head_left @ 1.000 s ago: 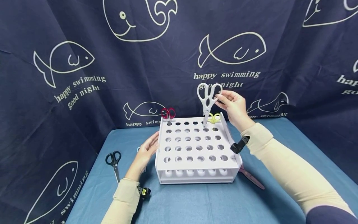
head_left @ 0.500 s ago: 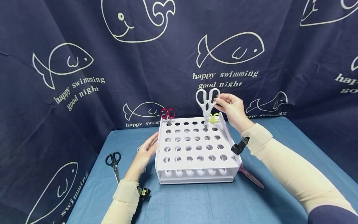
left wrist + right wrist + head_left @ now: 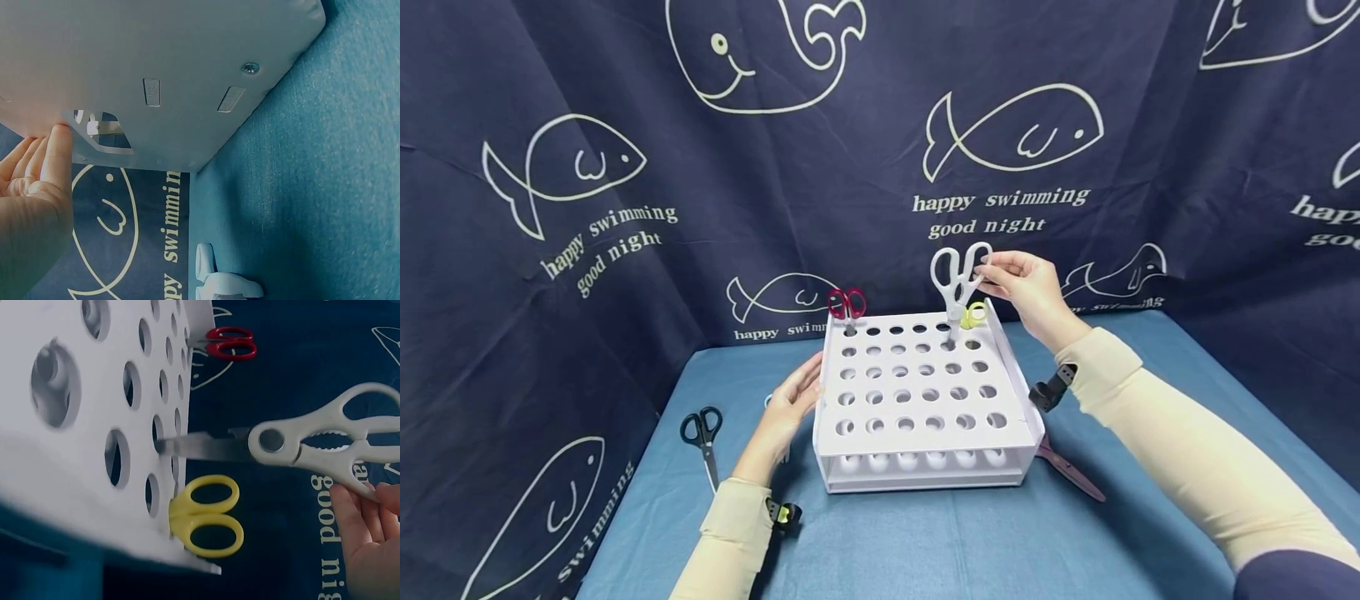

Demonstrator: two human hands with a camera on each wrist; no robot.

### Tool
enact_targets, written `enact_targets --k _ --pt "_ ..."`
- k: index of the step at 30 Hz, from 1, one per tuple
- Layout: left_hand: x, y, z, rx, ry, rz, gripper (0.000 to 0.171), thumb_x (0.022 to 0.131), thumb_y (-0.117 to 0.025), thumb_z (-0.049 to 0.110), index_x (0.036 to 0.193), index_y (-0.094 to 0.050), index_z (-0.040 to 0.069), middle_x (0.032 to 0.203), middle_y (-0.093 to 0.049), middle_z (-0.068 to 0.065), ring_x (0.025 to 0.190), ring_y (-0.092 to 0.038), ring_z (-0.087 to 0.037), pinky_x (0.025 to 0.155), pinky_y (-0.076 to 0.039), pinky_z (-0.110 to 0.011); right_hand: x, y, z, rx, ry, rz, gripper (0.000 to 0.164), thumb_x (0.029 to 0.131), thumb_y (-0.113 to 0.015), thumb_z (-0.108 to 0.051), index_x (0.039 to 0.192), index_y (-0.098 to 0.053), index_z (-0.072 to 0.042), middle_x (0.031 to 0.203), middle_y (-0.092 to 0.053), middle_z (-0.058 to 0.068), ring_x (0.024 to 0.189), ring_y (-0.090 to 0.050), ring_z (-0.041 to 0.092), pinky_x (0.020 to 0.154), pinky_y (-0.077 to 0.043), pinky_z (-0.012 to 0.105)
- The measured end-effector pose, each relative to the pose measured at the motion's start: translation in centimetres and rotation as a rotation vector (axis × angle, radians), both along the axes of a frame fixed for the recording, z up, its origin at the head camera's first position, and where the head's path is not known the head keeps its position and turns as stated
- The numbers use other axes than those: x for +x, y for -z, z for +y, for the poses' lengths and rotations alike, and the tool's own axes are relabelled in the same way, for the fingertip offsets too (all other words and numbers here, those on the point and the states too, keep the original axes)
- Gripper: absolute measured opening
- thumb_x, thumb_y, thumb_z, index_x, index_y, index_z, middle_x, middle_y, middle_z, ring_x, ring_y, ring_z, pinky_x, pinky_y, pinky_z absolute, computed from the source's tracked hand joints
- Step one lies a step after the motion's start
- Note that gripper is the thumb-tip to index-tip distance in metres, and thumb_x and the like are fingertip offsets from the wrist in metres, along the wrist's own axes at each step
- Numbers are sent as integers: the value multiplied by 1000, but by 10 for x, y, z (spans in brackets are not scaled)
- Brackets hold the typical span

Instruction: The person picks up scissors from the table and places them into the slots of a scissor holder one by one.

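A white rack (image 3: 917,440) with rows of round holes stands on the blue cloth. My left hand (image 3: 793,400) lies against its left side, the fingers (image 3: 57,156) nearly straight on the panel. At the back right, my right hand (image 3: 1033,292) pinches one handle loop of white kitchen scissors (image 3: 272,440). They point downward, and the blade tip is at a hole in the second row from the back. Yellow scissors (image 3: 209,515) stand in the rack's back right corner, just beside them. Red scissors (image 3: 847,303) stand in the back left hole.
Black scissors (image 3: 702,429) lie on the cloth to the left. Pale-handled scissors (image 3: 228,285) lie beside the rack, partly hidden behind my left hand in the head view. Pink scissors (image 3: 1070,472) lie at the right. A dark fish-print curtain (image 3: 820,192) hangs behind.
The white scissors have come down with my right hand, their blade tip now at the hole. My left hand has stayed against the rack.
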State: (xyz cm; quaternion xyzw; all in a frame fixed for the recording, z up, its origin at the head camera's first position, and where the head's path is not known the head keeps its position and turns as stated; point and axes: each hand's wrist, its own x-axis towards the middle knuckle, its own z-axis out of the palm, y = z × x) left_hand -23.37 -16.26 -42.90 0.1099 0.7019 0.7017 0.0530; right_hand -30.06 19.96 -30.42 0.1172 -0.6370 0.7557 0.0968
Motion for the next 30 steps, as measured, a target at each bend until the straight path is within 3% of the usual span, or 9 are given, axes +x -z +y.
enact_targets --k 5,11,17,23,30 --pt "1 0 0 -1 -9 -2 55 100 -52 21 151 -34 15 155 -36 -7 139 -39 -19 107 -42 -30 -1 1 5 -11 -4 -8 12 89 -63 5 90 -70 -4 83 -74 -1 80 -72 9 75 -59 26" --pt "1 -1 1 2 -6 4 55 100 -52 20 151 -34 15 155 -36 -7 139 -39 -20 111 -38 -39 0 3 9 141 77 -47 8 90 -66 -1 89 -72 -5 82 -74 -3 78 -72 8 69 -59 21" --pt "1 0 1 6 -6 3 55 100 -52 20 151 -33 15 156 -36 -7 139 -39 -20 112 -37 -41 3 5 9 138 60 -102 7 87 -67 5 85 -70 -1 74 -73 -4 70 -71 8 70 -59 23" --pt "1 0 1 6 -4 1 55 100 -52 21 152 -33 15 156 -35 -7 140 -37 -19 114 -34 -44 2 6 9 207 79 -147 4 87 -68 2 90 -70 2 74 -72 -5 70 -71 8 70 -59 22" --pt "0 2 0 18 3 14 55 100 -52 20 152 -33 15 156 -34 -8 141 -36 -21 115 -32 -47 1 9 9 259 78 -186 25 88 -68 0 106 -62 16 74 -72 -6 71 -71 7 74 -59 24"
